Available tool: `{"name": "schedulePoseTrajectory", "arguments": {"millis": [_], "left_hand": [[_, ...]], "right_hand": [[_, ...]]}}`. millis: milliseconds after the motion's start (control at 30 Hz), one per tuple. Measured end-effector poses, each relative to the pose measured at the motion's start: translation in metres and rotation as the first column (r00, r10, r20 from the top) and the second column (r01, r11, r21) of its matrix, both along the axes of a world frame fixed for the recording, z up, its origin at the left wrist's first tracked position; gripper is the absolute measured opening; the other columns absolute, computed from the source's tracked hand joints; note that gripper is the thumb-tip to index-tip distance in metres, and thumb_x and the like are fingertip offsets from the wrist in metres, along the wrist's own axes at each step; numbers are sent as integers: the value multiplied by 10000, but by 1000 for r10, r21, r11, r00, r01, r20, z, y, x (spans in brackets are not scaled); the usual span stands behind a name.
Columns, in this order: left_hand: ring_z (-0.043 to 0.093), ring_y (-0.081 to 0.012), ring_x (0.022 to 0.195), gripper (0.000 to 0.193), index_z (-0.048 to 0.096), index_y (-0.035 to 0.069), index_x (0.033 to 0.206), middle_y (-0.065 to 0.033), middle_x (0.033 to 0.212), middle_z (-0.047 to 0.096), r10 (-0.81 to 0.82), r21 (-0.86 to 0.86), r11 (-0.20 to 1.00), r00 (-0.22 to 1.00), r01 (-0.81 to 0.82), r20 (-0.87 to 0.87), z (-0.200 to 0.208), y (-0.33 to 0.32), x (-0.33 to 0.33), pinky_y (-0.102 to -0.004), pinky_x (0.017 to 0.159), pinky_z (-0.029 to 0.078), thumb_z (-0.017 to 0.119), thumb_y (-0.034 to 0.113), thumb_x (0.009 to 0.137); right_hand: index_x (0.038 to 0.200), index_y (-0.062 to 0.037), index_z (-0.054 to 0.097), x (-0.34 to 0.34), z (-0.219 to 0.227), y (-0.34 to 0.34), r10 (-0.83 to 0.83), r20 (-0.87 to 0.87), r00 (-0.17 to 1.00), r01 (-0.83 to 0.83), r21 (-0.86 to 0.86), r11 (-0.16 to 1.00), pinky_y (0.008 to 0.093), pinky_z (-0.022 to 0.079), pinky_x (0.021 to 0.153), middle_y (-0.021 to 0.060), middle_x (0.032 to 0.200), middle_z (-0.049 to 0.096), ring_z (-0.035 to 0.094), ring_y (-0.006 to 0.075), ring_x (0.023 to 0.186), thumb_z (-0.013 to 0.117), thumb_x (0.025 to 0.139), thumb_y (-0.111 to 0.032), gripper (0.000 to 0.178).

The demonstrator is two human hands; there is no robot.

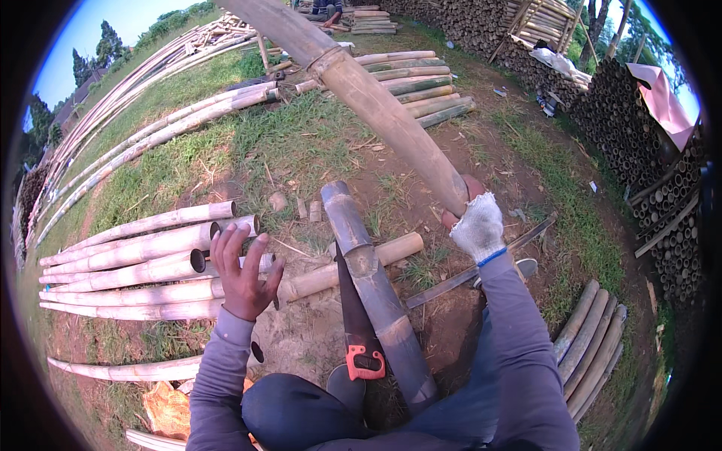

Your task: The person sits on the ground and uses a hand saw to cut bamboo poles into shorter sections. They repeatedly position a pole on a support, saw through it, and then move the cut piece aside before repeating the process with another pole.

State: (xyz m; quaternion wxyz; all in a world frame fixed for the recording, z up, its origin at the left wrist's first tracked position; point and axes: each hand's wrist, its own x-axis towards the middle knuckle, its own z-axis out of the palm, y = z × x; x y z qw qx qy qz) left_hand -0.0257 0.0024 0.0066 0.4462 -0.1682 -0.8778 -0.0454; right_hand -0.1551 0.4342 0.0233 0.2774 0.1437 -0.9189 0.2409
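Note:
My right hand (477,224), in a white knit glove with a blue cuff edge, is closed around the near end of a thick tan bamboo pole (383,113). The pole is raised and slants away to the upper left, past the top of the view. My bare left hand (247,270) is held up with fingers apart and nothing in it, above cut bamboo poles (143,259) on the left. Between my legs, a handsaw (365,362) with an orange handle lies beside a greyish bamboo length (376,289). That length rests across another bamboo pole (323,279).
A long flat strip (451,282) lies by my right foot. Short bamboo pieces (590,353) are grouped at the right, more cut lengths (421,86) ahead. Tall stacks of bamboo (632,124) line the far right. Another person (326,10) is at the far top.

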Motion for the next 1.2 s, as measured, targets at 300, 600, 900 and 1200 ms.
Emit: {"name": "schedulePoseTrajectory", "arguments": {"millis": [300, 600, 900, 1200], "left_hand": [[544, -390, 1408, 1045, 585, 121, 1424, -148, 1418, 646, 340, -311, 937, 611, -157, 715, -16, -98, 74, -616, 1259, 289, 1012, 350, 498], [751, -436, 916, 636, 643, 82, 1225, -223, 1002, 756, -87, 169, 975, 446, -146, 891, -115, 0, 43, -518, 795, 596, 924, 340, 715], [748, -446, 1019, 781, 484, 80, 1401, -248, 1110, 753, -12, 58, 989, 308, -140, 951, -131, 84, -92, -536, 899, 593, 865, 406, 801], [726, -500, 1058, 927, 368, 107, 1559, -305, 1167, 718, 11, -17, 1000, 459, 10, 888, -182, 89, -92, -561, 924, 576, 855, 417, 834]], "right_hand": [[1249, -144, 661, 1, -89, 17, 371, -12, 929, -319, 485, 814, 543, 519, 952, 93, 1161, 699, 689, 337, 1084, 876, 620, -250, 672], [1187, -64, 734, 12, -188, 35, -592, 259, 764, 621, -42, 783, 528, 589, 940, 228, 1159, 748, 731, 414, 1053, 808, 784, -258, 454], [1253, 19, 689, 83, -309, 23, -340, 830, 442, 299, 221, 928, 539, 543, 1043, 317, 1253, 719, 684, 475, 1210, 671, 1007, -530, 601], [1237, -3, 651, 74, -280, 14, -350, 836, 422, 445, 146, 883, 525, 564, 979, 316, 1138, 747, 716, 460, 1149, 764, 921, -278, 434]]}}
